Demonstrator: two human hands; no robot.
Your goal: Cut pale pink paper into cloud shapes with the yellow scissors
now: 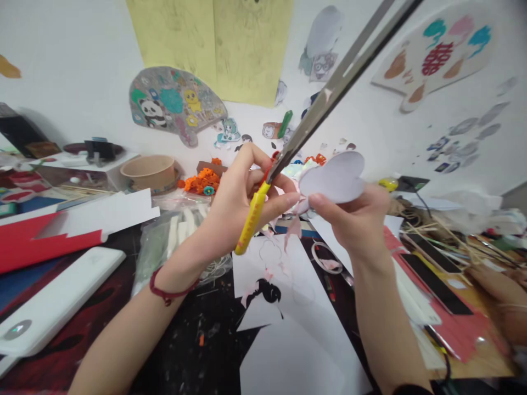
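Note:
My left hand [251,192] is closed around scissors [257,211] with a yellow and red handle. Their long metal blades rise to the upper right, close to the camera. The left thumb and fingertips come near the edge of a white rounded paper cutout [333,178]. Between thumb and fingers, my right hand [362,214] grips this cutout from its right side. Below the hands, white paper sheets [288,356] lie on the dark table, with pink scraps [293,233] and a black cut-out figure [269,291] around them.
A long white device [61,299] and red card [24,236] lie at left. Behind are a round tan container [150,171] and orange pieces [203,181]. At right are a black phone [436,282], thin sticks and another person's hand [494,282]. Decorated fan shapes hang on the wall.

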